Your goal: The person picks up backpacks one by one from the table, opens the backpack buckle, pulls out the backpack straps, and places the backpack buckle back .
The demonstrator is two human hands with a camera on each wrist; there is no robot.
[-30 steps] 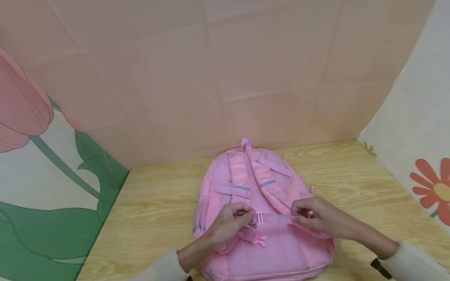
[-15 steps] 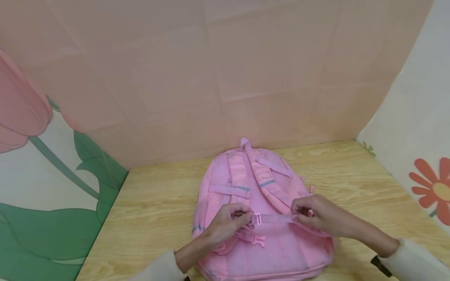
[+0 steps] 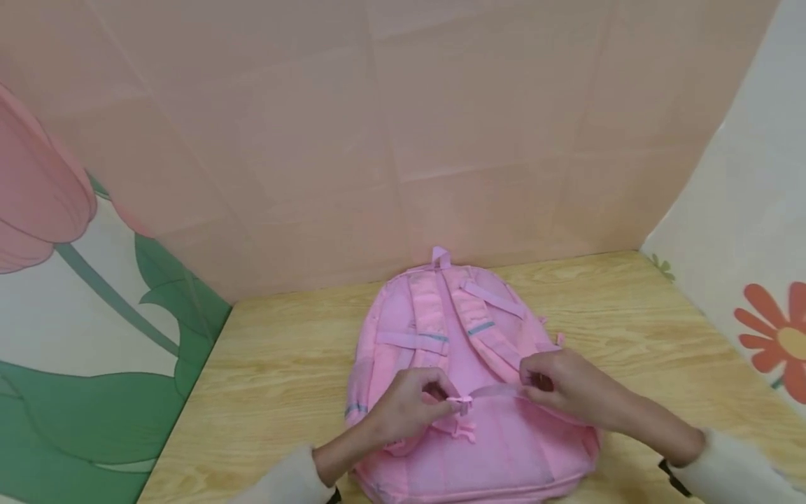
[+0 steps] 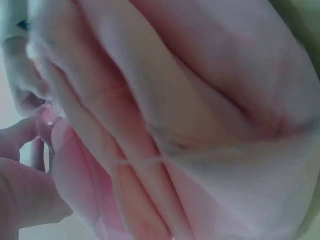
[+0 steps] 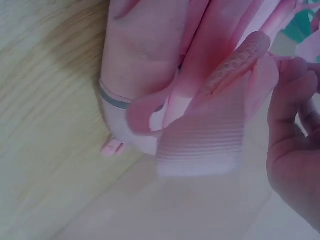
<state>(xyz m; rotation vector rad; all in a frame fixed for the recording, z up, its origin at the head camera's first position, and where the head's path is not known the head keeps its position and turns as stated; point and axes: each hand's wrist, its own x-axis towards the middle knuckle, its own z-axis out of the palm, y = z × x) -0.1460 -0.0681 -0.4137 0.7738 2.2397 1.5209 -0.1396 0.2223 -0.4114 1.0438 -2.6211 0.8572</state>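
Observation:
A pink backpack (image 3: 478, 455) lies on the table with its shoulder-strap side up. My left hand (image 3: 409, 402) pinches a small pink plastic buckle (image 3: 464, 402) between thumb and fingers. From that buckle a pink webbing strap (image 3: 494, 390) runs right to my right hand (image 3: 569, 385), which pinches it with curled fingers. Below the left fingertips hangs a pronged clip (image 3: 464, 431). In the right wrist view a loose ribbed webbing end (image 5: 200, 145) dangles beside the right hand (image 5: 295, 135). The left wrist view shows thumb and fingers (image 4: 27, 195) at the buckle, partly hidden by pink fabric.
The wood-grain table (image 3: 277, 364) extends to both sides of the backpack. A plain pinkish wall covering (image 3: 390, 140) stands behind it. Flower-painted panels border the left (image 3: 126, 392) and right (image 3: 743, 210).
The buckle in my left hand has tipped from facing up to nearly edge-on. The strap has twisted and slackened a little. My right hand keeps almost the same place.

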